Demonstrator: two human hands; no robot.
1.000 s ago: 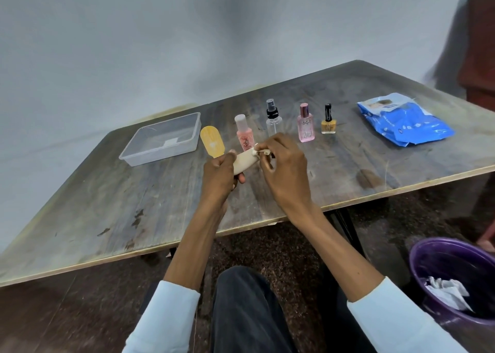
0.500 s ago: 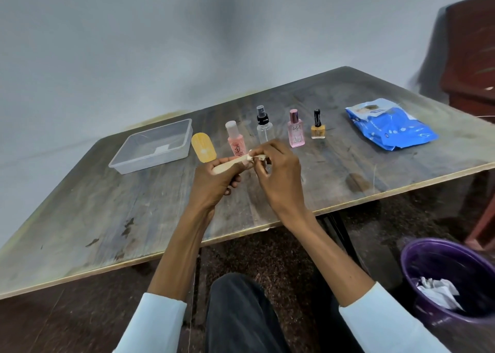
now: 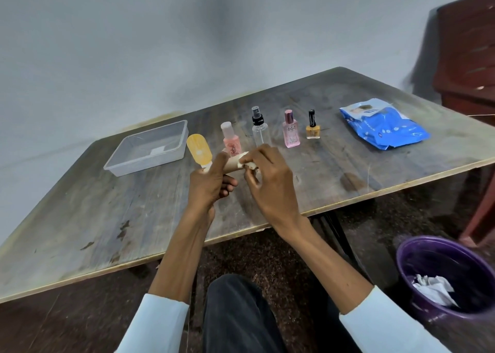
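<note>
My left hand (image 3: 207, 185) grips a wooden paddle-shaped tool (image 3: 199, 151) by the middle, above the table. Its yellow oval head sticks up to the left of my thumb, and its pale handle (image 3: 231, 164) points right. My right hand (image 3: 270, 181) pinches a small white wad (image 3: 247, 164) against the end of that handle. Part of the handle is hidden inside my left fist.
On the worn wooden table (image 3: 107, 218) stand a clear plastic tray (image 3: 146, 151), a pink bottle (image 3: 231, 142), a clear spray bottle (image 3: 259, 130), a pink perfume bottle (image 3: 290, 134), a yellow nail polish (image 3: 312, 129) and a blue packet (image 3: 383, 127). A purple bin (image 3: 417, 267) holding crumpled paper sits on the floor at right, a dark red chair (image 3: 466, 52) behind.
The tool has turned in my left hand, so the handle shows its broad side again. My right hand stays at the handle's end with the white wad. The view has shifted slightly.
</note>
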